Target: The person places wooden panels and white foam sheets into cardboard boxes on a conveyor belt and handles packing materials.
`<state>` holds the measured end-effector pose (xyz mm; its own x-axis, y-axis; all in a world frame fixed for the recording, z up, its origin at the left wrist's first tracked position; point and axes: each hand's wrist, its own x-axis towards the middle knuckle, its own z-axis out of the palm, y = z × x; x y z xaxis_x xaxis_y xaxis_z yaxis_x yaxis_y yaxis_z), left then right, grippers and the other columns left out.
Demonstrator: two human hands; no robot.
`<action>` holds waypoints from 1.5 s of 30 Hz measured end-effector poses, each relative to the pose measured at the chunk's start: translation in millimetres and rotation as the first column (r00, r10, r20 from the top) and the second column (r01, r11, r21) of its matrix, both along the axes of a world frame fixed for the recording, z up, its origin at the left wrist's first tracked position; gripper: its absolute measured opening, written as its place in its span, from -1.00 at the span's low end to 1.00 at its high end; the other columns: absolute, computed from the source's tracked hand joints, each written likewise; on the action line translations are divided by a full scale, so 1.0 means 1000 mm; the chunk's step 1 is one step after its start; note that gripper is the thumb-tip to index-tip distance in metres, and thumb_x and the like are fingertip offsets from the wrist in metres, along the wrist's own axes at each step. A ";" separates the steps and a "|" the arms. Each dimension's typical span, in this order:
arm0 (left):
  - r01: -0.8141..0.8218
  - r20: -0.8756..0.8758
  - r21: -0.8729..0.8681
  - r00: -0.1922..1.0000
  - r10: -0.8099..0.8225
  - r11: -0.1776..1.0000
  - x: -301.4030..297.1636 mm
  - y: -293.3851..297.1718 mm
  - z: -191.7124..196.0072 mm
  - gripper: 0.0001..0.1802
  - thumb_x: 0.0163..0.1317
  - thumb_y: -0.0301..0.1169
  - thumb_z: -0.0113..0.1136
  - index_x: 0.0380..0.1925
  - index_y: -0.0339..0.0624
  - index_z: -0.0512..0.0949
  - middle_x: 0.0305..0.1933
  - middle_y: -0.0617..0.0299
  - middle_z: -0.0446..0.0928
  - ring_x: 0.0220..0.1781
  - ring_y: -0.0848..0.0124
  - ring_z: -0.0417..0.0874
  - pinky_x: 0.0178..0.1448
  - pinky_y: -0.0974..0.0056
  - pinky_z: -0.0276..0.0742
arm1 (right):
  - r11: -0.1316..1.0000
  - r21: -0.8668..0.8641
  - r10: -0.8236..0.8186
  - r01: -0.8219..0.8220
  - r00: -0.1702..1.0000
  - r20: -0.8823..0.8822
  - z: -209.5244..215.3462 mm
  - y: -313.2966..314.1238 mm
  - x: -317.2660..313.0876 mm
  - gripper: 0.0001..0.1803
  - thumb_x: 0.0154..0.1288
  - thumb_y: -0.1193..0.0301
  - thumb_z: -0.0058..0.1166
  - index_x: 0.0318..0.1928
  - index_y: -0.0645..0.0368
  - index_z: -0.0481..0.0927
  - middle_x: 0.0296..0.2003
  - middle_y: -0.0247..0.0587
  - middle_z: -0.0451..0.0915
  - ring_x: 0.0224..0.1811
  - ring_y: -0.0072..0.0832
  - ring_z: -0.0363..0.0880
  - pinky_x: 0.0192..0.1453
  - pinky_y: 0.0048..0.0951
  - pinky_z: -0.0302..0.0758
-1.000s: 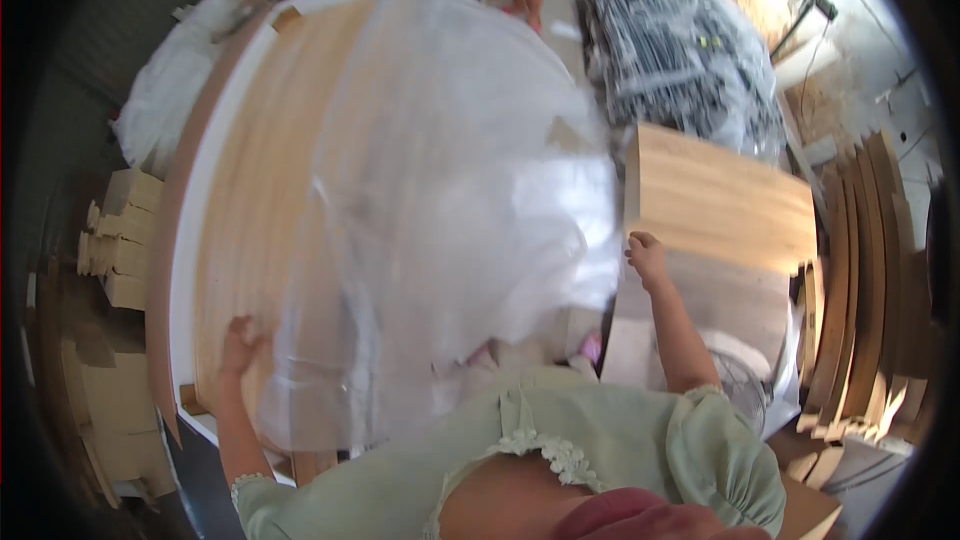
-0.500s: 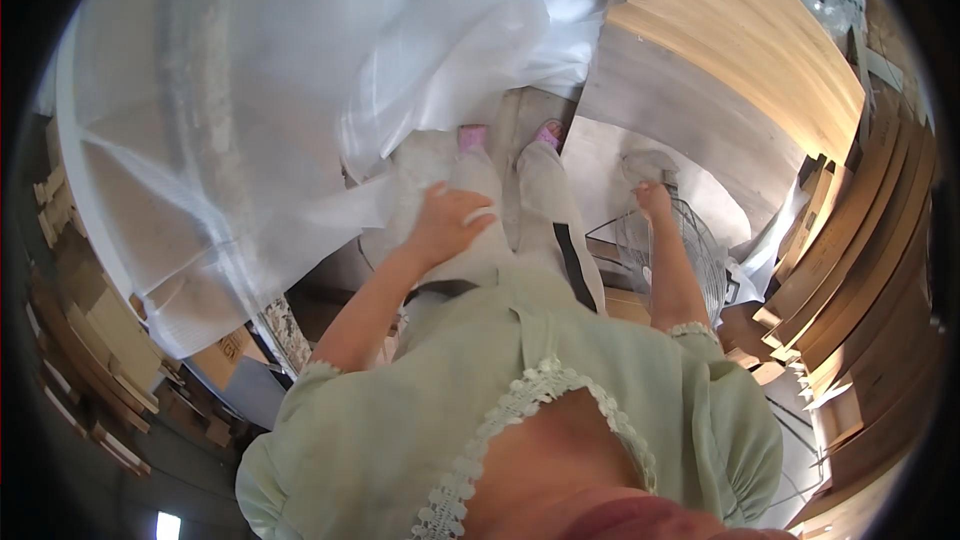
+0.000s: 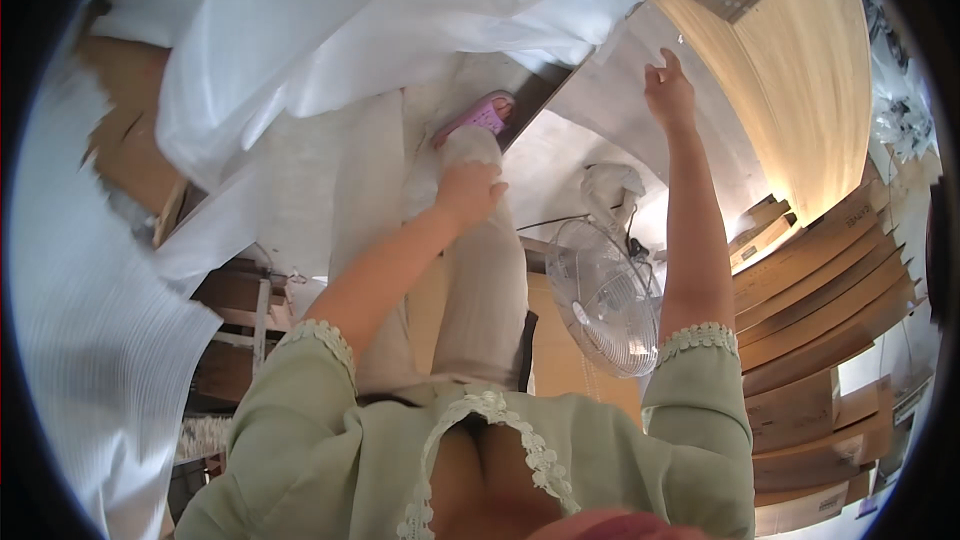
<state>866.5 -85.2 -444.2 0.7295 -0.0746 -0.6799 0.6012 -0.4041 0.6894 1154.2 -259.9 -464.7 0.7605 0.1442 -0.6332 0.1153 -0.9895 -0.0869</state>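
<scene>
My left hand hangs in front of my pale trouser leg, its fingers loosely curled in, and I see nothing in them. Farther forward on the right, my right hand is raised in front of a grey-white panel. Its index finger and thumb stand apart, with nothing visible between them. Whether the fingertips touch the panel, I cannot tell. Below and left of that forearm is a fan with a round wire cage. A crumpled pale plastic wrap lies just beyond it.
Translucent white sheeting drapes across the far left and front. A wood-grain board stands at the right. Below it, flat brown cardboard is stacked in layers. My pink sandal is on the floor beside the panel's edge.
My right hand has left the plastic by the fan and reached forward. My left hand has come in front of my leg, fingers more curled. The view has shifted, showing the fan more fully.
</scene>
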 end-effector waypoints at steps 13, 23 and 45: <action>-0.041 0.126 -0.137 0.990 0.059 0.990 0.043 -0.010 -0.016 -0.69 0.08 -0.31 0.16 -0.16 -0.15 0.44 -0.19 0.14 0.48 -0.15 0.16 0.50 -0.01 0.12 0.32 | 0.631 -0.613 0.359 -0.476 0.879 -0.313 -0.126 0.035 0.079 -0.21 0.16 0.39 -0.24 0.36 0.10 -0.28 0.06 0.09 0.43 -0.03 -0.14 0.54 -0.06 -0.17 0.47; -0.056 0.120 -0.105 0.990 0.068 0.993 0.048 0.001 -0.015 -0.67 0.04 -0.28 0.19 -0.18 -0.13 0.46 -0.20 0.16 0.49 -0.15 0.22 0.51 -0.04 0.16 0.34 | 0.538 -0.699 0.433 -0.472 0.866 -0.251 -0.118 0.038 0.080 -0.21 0.16 0.40 -0.24 0.34 0.28 -0.28 -0.21 0.01 0.60 -0.25 -0.20 0.63 -0.25 -0.17 0.52; -0.098 0.163 -0.122 0.980 0.117 0.988 0.050 0.010 -0.016 -0.68 0.05 -0.28 0.18 -0.18 -0.12 0.46 -0.20 0.17 0.49 -0.15 0.22 0.51 -0.04 0.16 0.34 | 0.607 -0.728 0.349 -0.318 0.930 -0.116 -0.096 0.046 0.095 -0.16 0.16 0.35 -0.25 0.35 0.20 -0.38 0.05 0.04 0.45 0.02 -0.13 0.50 0.01 -0.20 0.44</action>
<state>916.6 -74.9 -459.9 0.8411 -0.0591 -0.5377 0.5076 -0.2570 0.8224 1248.9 -213.5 -560.8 0.7778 -0.0991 -0.6206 0.4383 -0.6223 0.6486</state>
